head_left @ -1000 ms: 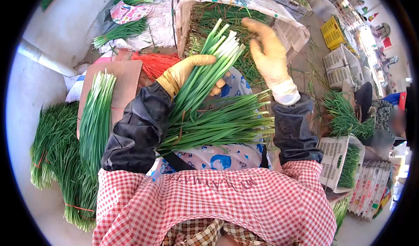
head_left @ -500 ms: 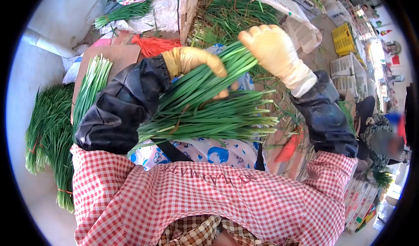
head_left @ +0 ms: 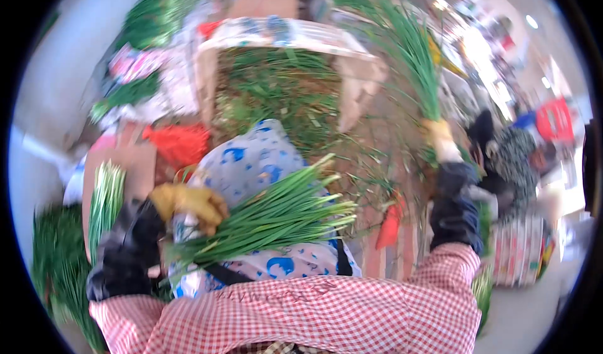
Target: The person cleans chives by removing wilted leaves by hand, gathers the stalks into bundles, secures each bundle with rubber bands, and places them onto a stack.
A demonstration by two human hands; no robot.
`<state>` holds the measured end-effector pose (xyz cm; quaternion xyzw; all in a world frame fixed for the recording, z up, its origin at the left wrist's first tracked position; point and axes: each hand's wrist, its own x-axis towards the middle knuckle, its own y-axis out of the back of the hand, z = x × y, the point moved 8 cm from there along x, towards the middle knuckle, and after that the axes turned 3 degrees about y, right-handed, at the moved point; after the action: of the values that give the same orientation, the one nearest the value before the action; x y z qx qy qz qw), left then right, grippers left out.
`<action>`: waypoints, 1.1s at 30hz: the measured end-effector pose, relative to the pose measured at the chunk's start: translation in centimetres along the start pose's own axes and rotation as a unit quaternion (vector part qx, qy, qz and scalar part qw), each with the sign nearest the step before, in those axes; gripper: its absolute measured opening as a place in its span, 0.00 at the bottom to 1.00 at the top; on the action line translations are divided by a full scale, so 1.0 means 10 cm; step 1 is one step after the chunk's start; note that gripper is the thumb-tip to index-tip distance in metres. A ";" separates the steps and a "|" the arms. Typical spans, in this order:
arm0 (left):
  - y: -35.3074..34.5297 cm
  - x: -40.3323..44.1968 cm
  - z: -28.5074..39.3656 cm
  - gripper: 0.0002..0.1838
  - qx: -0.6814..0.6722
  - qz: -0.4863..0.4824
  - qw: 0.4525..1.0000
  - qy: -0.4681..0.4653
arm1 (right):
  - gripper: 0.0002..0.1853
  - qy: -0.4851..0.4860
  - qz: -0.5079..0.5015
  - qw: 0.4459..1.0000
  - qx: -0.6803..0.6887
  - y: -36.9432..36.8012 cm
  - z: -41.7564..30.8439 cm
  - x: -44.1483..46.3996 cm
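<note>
At the right, my right hand [head_left: 438, 134] in a pale yellow glove is closed around the stem end of a bunch of chives [head_left: 418, 65]. Its long green leaves point up and away from me. Another pile of chives [head_left: 270, 219] lies across my lap on a white apron with blue prints [head_left: 251, 156], pale ends to the right. My left hand [head_left: 191, 204], in a darker yellow glove, is beside the leaf end of that pile. Its fingers look bent but are blurred, so a grip cannot be made out.
Ahead stands a white crate [head_left: 207, 81] holding loose leaves. A bundle of chives [head_left: 107, 197] rests on a brown board [head_left: 138, 165] at left, near red strands [head_left: 179, 143]. More chives [head_left: 59, 253] lie far left. Another person [head_left: 518, 165] is at right.
My right hand has swung right and outward with its bunch, which now stands leaves-up. My left hand has come away from that bunch, moving left and lower. The view has shifted.
</note>
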<state>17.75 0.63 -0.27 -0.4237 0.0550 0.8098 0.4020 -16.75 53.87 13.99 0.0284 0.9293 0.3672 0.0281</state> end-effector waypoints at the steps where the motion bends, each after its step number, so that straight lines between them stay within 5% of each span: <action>1: -0.09 -0.08 0.04 0.24 -0.016 0.013 1.000 0.011 | 0.09 -0.037 -0.059 0.992 0.105 -0.19 -0.17 -0.32; 3: -0.14 -0.27 0.22 0.30 0.048 0.038 0.998 0.000 | 0.10 -0.131 -0.128 0.923 0.338 -0.49 -0.21 -0.51; 4: -0.13 -0.45 0.48 0.31 0.210 0.082 0.974 -0.007 | 0.11 -0.137 -0.175 0.872 0.436 -0.65 -0.18 -0.45; 6: 0.10 -0.80 0.47 0.31 -0.027 0.149 0.988 -0.016 | 0.13 -0.141 -0.320 0.740 0.575 -0.94 -0.35 -0.47; 7: 0.21 -0.86 0.43 0.31 -0.021 0.150 0.988 -0.015 | 0.13 -0.138 -0.317 0.739 0.579 -1.03 -0.45 -0.52; 9: 0.63 -1.37 0.78 0.33 0.190 0.466 0.831 -0.239 | 0.13 -0.138 -0.342 0.696 0.617 -1.19 -0.85 -0.69; 10: 0.65 -1.37 0.82 0.33 0.189 0.475 0.826 -0.238 | 0.13 -0.133 -0.350 0.693 0.616 -1.26 -1.03 -0.75; 12: 0.74 -1.62 1.05 0.33 0.164 0.627 0.691 -0.322 | 0.13 -0.097 -0.443 0.652 0.608 -1.49 -1.51 -0.96; 14: 0.64 -1.49 1.25 0.32 0.173 0.623 0.671 -0.364 | 0.14 -0.075 -0.485 0.644 0.587 -1.76 -1.86 -1.12; 16: 0.45 -1.19 1.51 0.30 0.077 0.518 0.778 -0.347 | 0.15 -0.053 -0.519 0.669 0.530 -1.96 -2.23 -1.41; 19: 0.03 -0.86 1.89 0.31 -0.067 0.298 0.834 -0.459 | 0.16 -0.035 -0.592 0.669 0.449 -2.40 -2.55 -1.83; 21: 0.07 -0.53 2.00 0.31 -0.182 0.127 0.817 -0.532 | 0.18 -0.032 -0.639 0.652 0.408 -2.65 -2.65 -2.13; 26: 0.15 -0.67 2.45 0.33 -0.293 -0.038 0.719 -0.629 | 0.20 -0.016 -0.653 0.635 0.411 -2.81 -2.75 -2.51; 28: 0.26 -0.66 2.58 0.32 -0.289 -0.046 0.732 -0.615 | 0.23 -0.032 -0.654 0.626 0.424 -2.80 -2.77 -2.36; 33: 0.53 -0.65 2.88 0.28 -0.364 -0.086 0.688 -0.622 | 0.46 0.017 -0.562 0.720 0.406 -2.73 -2.83 -2.04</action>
<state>-2.39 5.54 21.46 0.0617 -0.5434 0.8062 0.2258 0.68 13.21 16.52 -0.4970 0.8348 -0.1278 0.1996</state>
